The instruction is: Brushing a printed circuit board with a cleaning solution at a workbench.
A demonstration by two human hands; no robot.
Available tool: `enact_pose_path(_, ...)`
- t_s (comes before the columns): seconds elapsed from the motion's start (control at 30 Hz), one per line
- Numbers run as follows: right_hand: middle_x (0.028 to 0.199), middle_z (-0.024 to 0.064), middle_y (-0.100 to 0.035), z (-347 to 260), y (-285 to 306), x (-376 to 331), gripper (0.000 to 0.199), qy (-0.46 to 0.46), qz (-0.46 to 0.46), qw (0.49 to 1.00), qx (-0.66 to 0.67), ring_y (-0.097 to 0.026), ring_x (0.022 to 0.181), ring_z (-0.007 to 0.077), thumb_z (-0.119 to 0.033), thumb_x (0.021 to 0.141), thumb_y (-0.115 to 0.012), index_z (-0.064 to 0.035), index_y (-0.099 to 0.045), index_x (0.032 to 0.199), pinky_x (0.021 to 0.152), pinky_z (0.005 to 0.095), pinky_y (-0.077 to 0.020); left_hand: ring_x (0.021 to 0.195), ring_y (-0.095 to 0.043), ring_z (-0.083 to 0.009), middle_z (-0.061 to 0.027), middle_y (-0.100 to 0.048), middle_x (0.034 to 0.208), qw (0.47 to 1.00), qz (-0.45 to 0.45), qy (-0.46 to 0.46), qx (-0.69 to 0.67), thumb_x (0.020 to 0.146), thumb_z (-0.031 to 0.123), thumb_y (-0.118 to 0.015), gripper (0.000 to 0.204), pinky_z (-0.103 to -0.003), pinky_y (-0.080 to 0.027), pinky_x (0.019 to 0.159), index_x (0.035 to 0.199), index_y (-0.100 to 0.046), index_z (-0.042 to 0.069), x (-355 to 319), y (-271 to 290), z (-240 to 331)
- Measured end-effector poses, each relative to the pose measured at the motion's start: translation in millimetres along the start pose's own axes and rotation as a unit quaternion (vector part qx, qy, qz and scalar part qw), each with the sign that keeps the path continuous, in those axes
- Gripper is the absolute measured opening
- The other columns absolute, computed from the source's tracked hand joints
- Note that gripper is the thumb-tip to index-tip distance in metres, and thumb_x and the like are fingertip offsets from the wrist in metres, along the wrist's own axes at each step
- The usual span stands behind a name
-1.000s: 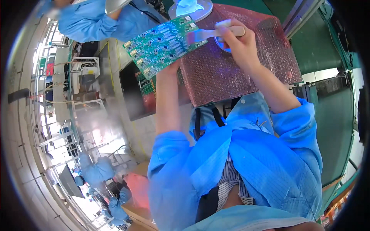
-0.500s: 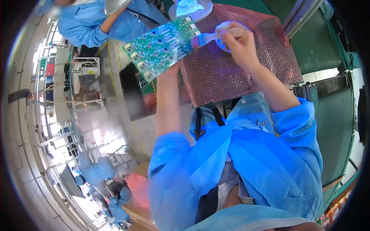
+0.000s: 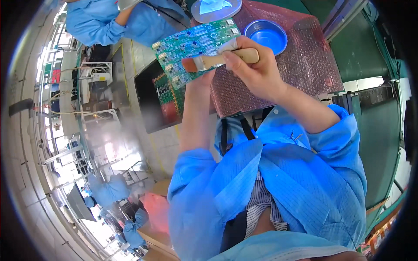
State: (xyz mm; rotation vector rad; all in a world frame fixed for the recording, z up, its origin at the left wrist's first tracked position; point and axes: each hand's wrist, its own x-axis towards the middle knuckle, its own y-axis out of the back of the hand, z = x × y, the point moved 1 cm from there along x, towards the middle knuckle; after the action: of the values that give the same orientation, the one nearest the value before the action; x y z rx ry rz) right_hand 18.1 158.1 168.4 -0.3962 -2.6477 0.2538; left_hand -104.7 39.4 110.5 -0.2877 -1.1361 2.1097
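My left hand [image 3: 201, 81] holds a green circuit board [image 3: 191, 42] from underneath; its fingers are mostly hidden behind the board. Small chips and several pale connectors cover the board's upper face. In my right hand [image 3: 261, 71] is a flat paintbrush [image 3: 212, 61] with a pale wooden handle and reddish-brown bristles. White covers sit on some of the right hand's fingertips. The bristles are over the board's lower part, though I cannot tell whether they touch it. Just beyond the right hand stands a round metal bowl [image 3: 285, 43] lit blue inside.
Pink bubble wrap [image 3: 305, 69] covers the work surface under the bowl. A round grey disc [image 3: 236, 13] with a light-blue cloth lies at the far edge. Left of my forearm, a black tray [image 3: 146, 93] holds more boards. Another person's blue sleeve [image 3: 93, 26] is at upper left.
My right hand has brought the brush from beside the bowl leftward and down over the board's lower part. The board has shifted slightly right and up.
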Motion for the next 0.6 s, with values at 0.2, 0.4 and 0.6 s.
enact_pose_path(0.2, 0.072, -0.0022, -0.054, 0.6, 18.1, 4.0, 0.013, -0.054, 0.056, 0.997, -0.025, -0.045, 0.058, 0.0026, -0.011, 0.084, -0.048, -0.0027, -0.057, 0.089, 0.052, 0.0159, -0.0365, 0.101, -0.049, -0.0261, -0.0119, -0.051, 0.110, 0.995, 0.076, -0.047, 0.036, 0.078, 0.029, -0.054, 0.036, -0.041, -0.037, 0.091, 0.104, -0.052, 0.005, -3.8, 6.6, 6.3)
enact_pose_path(0.4, 0.076, -0.0018, -0.053, 20.8, 23.5, 4.3, 0.011, 0.028, 0.038, 0.996, -0.076, -0.046, 0.061, 0.0035, -0.008, 0.081, -0.052, -0.0007, -0.059, 0.081, 0.051, 0.0165, -0.0364, 0.100, -0.049, -0.0243, -0.0102, -0.053, 0.108, 0.993, 0.095, -0.004, 0.065, 0.081, 0.035, -0.046, 0.037, -0.039, -0.039, 0.088, 0.105, -0.051, 0.007, -6.8, 26.7, 5.5)
enact_pose_path(0.6, 0.076, -0.0023, -0.053, 3.6, 11.3, 20.5, 0.011, 0.087, 0.033, 0.996, 0.008, -0.045, 0.060, 0.0025, -0.008, 0.081, -0.052, -0.0004, -0.059, 0.080, 0.051, 0.0159, -0.0359, 0.089, -0.054, -0.0230, -0.0077, -0.056, 0.099, 0.997, 0.065, 0.009, -0.039, 0.083, 0.033, -0.045, 0.033, -0.038, -0.044, 0.079, 0.103, -0.051, 0.008, -15.1, 18.5, -2.8)
